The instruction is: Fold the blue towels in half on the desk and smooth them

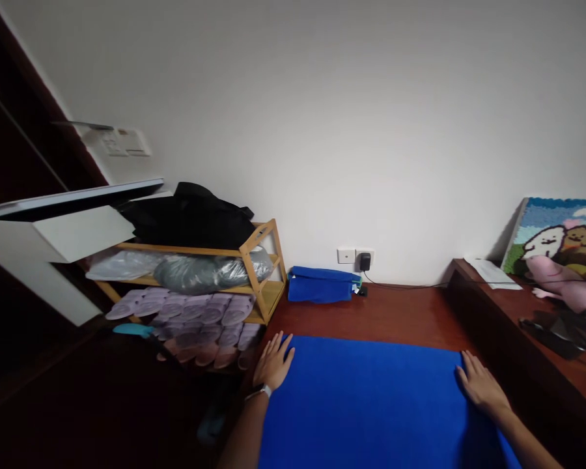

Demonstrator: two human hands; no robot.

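A bright blue cloth [371, 397] lies spread flat on the reddish-brown wooden surface, running out of view at the bottom. My left hand [273, 365] rests flat with fingers apart on its far left corner, and a watch with a light band [260, 390] is on that wrist. At the far right corner my right hand [481, 384] presses down, fingers stretched out over the edge. Both hands are open and neither grips the cloth. Beyond it, against the wall, sits a folded blue cloth bundle [322, 285] with small white tags.
On the left stands a wooden rack [254, 277] with a black bag [190, 218], plastic-wrapped items and several lilac slippers [209, 309]. A black plug [365, 262] with a cable is in the wall socket. Along the right, a raised ledge [469, 280] holds a pink plush toy [566, 286] and a fuzzy picture [561, 228].
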